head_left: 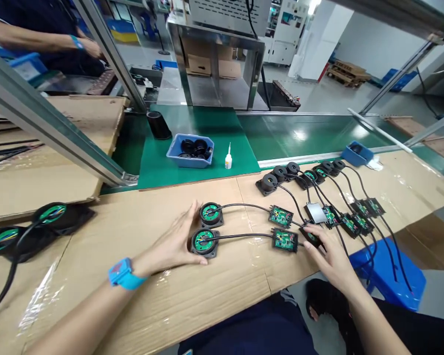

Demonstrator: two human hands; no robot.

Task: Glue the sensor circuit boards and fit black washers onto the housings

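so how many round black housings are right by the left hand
2: the farther housing beside the left hand's upper fingers, and the nearer housing just below it, toward the thumb. No sign of another hidden there.

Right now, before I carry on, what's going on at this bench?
A person's left hand, thumb and fingers spread, curves around the left side of two round black housings. Black cables run from them to two circuit boards. The right hand is just right of those boards; whether it grips anything is unclear. More wired units lie farther right on the cardboard.
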